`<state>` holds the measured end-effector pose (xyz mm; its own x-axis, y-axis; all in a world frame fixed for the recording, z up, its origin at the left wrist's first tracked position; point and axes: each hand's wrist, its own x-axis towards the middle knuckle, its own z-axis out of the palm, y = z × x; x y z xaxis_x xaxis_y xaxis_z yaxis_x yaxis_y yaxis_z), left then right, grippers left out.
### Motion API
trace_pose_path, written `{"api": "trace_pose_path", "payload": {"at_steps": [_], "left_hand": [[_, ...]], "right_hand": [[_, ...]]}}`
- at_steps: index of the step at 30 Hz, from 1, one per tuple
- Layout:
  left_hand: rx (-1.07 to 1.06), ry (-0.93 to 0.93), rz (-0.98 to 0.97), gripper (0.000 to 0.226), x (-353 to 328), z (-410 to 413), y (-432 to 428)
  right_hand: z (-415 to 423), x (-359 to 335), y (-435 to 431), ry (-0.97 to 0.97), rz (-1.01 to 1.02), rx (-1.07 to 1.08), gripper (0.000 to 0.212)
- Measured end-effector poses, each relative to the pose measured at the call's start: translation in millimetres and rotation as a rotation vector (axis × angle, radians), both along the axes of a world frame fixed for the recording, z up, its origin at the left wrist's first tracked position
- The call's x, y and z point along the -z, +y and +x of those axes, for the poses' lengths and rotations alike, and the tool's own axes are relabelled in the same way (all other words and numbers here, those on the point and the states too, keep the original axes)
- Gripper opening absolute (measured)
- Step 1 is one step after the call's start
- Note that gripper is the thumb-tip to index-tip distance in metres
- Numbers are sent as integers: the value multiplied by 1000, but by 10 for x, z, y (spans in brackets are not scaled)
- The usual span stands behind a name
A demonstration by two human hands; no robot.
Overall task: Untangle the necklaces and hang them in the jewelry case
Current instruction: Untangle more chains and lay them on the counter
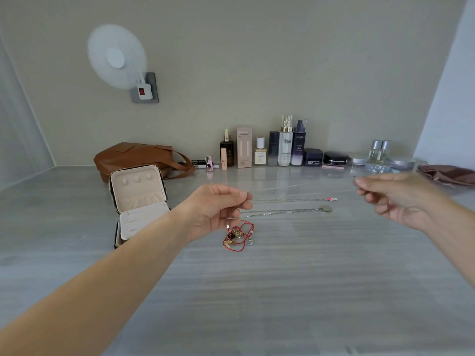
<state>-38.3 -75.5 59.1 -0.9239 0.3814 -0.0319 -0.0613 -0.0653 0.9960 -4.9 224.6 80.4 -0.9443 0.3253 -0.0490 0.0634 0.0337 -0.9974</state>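
We see the left hand (218,209) pinching a thin chain (227,224) above the red tangle (239,236); right hand (401,199) fingers curled (blurred, can't tell any hold). Two straight necklaces (282,211) lie on the table between the hands. Open jewelry case (138,199) at left, brown bag (138,155) behind it, cosmetics (282,150) along the wall.

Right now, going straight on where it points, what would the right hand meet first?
Probably the left hand, held up opposite it; the thin silver chains look lower, but depth is unclear.

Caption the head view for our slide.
Left hand pinches fine chain above two straight silver necklaces, red-cord tangle and open beige jewelry case.
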Motion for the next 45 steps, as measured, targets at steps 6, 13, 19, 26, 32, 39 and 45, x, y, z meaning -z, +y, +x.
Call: {"api": "trace_pose_path", "payload": {"at_steps": [6,13,19,26,32,39,45], "left_hand": [[-120,15,-154,7,-11,-195,-49],[-218,41,-437,8,-103,-806,-108],[-211,-21,-651,12,-7,-1358,-137],[-169,39,-912,15,151,-1604,-140],[-135,106,-1069,8,180,-1661,-202],[-217,149,-1061,17,244,-1750,-207],[-271,329,-1267,7,171,-1644,-160]], "right_hand": [[-179,146,-54,-16,-39,-18,8],[-831,238,-218,-32,35,28,9],[-1415,493,-341,-21,261,75,11],[-1713,706,-434,-6,711,49,23],[-1715,752,-440,6,847,85,14],[-1710,780,-354,13,924,132,22],[-1630,693,-403,7,980,110,34]]}}
